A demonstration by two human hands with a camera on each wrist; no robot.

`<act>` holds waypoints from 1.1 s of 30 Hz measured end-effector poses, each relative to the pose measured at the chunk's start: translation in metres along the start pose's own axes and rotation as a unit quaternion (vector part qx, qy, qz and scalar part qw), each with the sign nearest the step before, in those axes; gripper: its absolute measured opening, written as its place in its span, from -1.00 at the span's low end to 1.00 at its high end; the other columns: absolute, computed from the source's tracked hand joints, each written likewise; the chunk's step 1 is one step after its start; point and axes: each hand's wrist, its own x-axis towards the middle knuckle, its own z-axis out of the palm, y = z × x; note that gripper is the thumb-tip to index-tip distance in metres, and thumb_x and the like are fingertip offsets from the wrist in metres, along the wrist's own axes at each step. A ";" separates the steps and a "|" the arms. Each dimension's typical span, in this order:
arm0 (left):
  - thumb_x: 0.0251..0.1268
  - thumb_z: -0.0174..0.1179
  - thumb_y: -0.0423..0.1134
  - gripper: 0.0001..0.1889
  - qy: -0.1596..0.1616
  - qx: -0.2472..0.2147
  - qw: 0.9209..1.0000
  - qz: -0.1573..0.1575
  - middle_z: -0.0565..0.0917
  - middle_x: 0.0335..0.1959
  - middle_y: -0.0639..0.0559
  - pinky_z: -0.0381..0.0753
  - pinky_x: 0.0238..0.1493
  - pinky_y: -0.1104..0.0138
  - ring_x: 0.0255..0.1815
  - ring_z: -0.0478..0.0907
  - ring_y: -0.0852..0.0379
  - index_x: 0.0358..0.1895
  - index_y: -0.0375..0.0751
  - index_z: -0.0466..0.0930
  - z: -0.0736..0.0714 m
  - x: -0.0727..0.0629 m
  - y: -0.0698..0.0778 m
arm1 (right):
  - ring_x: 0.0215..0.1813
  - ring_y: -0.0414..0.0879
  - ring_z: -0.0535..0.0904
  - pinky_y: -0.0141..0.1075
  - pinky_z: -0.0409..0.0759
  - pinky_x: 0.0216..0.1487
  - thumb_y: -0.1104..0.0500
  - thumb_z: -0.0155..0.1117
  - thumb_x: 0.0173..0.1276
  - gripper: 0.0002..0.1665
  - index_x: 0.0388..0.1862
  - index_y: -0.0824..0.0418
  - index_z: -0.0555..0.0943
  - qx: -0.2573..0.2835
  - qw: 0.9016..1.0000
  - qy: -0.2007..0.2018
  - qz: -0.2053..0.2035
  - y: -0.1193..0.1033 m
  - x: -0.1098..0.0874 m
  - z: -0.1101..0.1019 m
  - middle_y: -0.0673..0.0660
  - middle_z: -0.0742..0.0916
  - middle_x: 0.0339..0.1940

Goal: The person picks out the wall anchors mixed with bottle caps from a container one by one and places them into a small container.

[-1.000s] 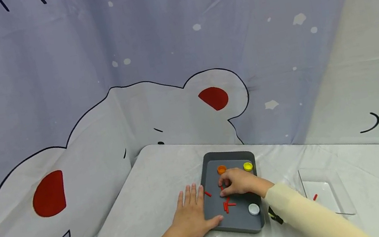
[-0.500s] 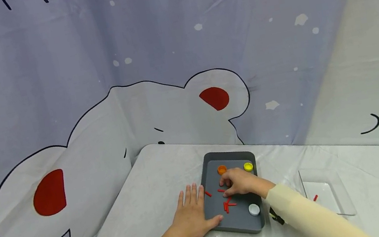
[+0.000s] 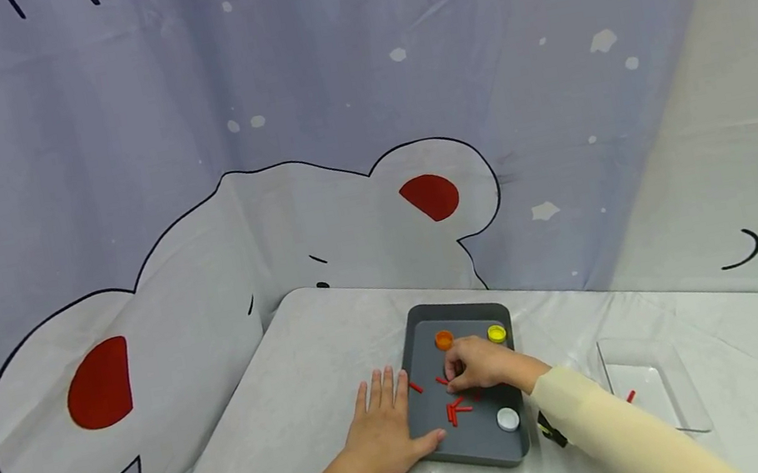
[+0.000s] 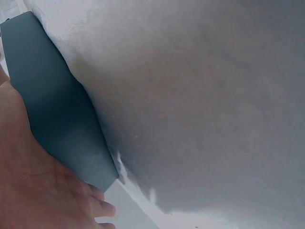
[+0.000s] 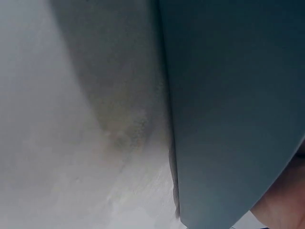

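Observation:
A shallow grey tray (image 3: 479, 456) lies on the white-covered table with several short red sticks (image 3: 452, 414) in it. Over the tray's middle my right hand (image 3: 479, 362) bends its fingers and thumb down, pinching at the end of a red stick (image 3: 442, 381). Another bit of red shows just below this hand's palm. My left hand (image 3: 380, 439) rests flat with fingers spread at the tray's left side, its thumb across the near-left rim. The left wrist view shows that hand (image 4: 43, 186) against the tray's outer wall (image 4: 62, 105).
Within the tray stand an orange cup (image 3: 445, 340) and a yellow cup (image 3: 497, 333) at the far end, and a white round cap (image 3: 508, 419) near the front right. To the right sits a clear box (image 3: 690, 393) with a red stick (image 3: 631, 396) inside.
My right hand shifts slightly right and its fingertips come closer together at the red stick, which has turned from its earlier angle. A bit of red now shows below the palm. The left hand stays put.

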 end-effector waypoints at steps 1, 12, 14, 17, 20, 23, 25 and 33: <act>0.27 -0.05 0.55 0.14 -0.001 0.000 1.000 -0.001 0.07 0.60 -0.38 -0.09 0.54 -0.18 0.63 -0.06 -0.33 0.60 -0.35 0.04 0.000 0.000 0.000 | -0.37 -0.26 0.42 -0.37 0.46 -0.28 0.09 0.58 0.19 -0.77 -0.50 0.02 0.64 -0.001 1.000 -0.002 -0.002 0.000 0.000 0.000 -0.12 0.57 -0.44; 0.26 -0.05 0.56 0.14 -0.003 0.005 1.000 -0.006 0.09 0.60 -0.36 -0.06 0.54 -0.18 0.63 -0.04 -0.31 0.59 -0.36 0.06 -0.003 0.000 0.000 | -0.26 -0.17 0.49 -0.29 0.53 -0.17 0.10 0.60 0.17 -0.64 -0.07 0.14 0.72 0.001 1.000 -0.024 -0.011 0.000 0.000 -0.005 0.00 0.65 -0.29; 0.26 -0.04 0.55 0.14 -0.003 0.004 1.000 -0.005 0.09 0.60 -0.37 -0.05 0.54 -0.18 0.63 -0.03 -0.31 0.59 -0.37 0.07 -0.003 -0.001 0.001 | -0.23 -0.16 0.49 -0.29 0.52 -0.16 0.11 0.58 0.19 -0.57 0.05 0.12 0.72 -0.006 0.999 -0.032 -0.017 0.000 0.000 -0.004 0.02 0.65 -0.25; 0.26 -0.06 0.55 0.14 -0.012 0.004 1.000 -0.008 0.08 0.60 -0.36 -0.06 0.55 -0.17 0.63 -0.05 -0.30 0.60 -0.35 0.05 -0.004 -0.001 0.001 | -0.22 -0.16 0.49 -0.31 0.52 -0.17 0.12 0.56 0.22 -0.53 0.13 0.10 0.72 -0.009 0.999 -0.042 -0.023 0.000 0.001 -0.004 0.02 0.65 -0.24; 0.26 -0.06 0.56 0.14 -0.015 0.002 1.000 -0.012 0.07 0.61 -0.35 -0.07 0.56 -0.16 0.64 -0.05 -0.29 0.60 -0.34 0.05 -0.004 -0.001 0.001 | -0.23 -0.18 0.47 -0.33 0.50 -0.18 0.14 0.55 0.22 -0.54 0.12 0.11 0.72 -0.005 0.999 -0.047 -0.022 0.000 0.002 -0.005 0.01 0.63 -0.26; 0.26 -0.07 0.56 0.13 -0.014 0.001 1.000 -0.014 0.08 0.61 -0.34 -0.08 0.56 -0.15 0.64 -0.05 -0.28 0.60 -0.33 0.05 -0.003 0.000 0.002 | -0.26 -0.20 0.45 -0.34 0.48 -0.20 0.16 0.55 0.23 -0.58 0.09 0.12 0.73 -0.005 0.999 -0.045 -0.020 0.001 0.003 -0.005 0.00 0.63 -0.28; 0.26 -0.07 0.56 0.13 -0.013 0.001 1.000 -0.015 0.08 0.61 -0.33 -0.08 0.56 -0.15 0.64 -0.05 -0.27 0.60 -0.33 0.05 -0.003 0.001 0.002 | -0.28 -0.20 0.45 -0.34 0.47 -0.20 0.16 0.55 0.23 -0.61 0.05 0.12 0.74 -0.007 0.999 -0.041 -0.020 0.001 0.004 -0.004 -0.01 0.62 -0.31; 0.27 -0.08 0.56 0.13 -0.022 0.000 1.000 -0.019 0.05 0.62 -0.32 -0.11 0.56 -0.15 0.65 -0.08 -0.26 0.61 -0.31 0.03 -0.002 0.001 0.002 | -0.31 -0.22 0.47 -0.33 0.52 -0.21 0.15 0.55 0.22 -0.72 -0.09 0.12 0.74 -0.007 1.000 -0.016 -0.017 0.002 0.005 0.001 -0.06 0.64 -0.35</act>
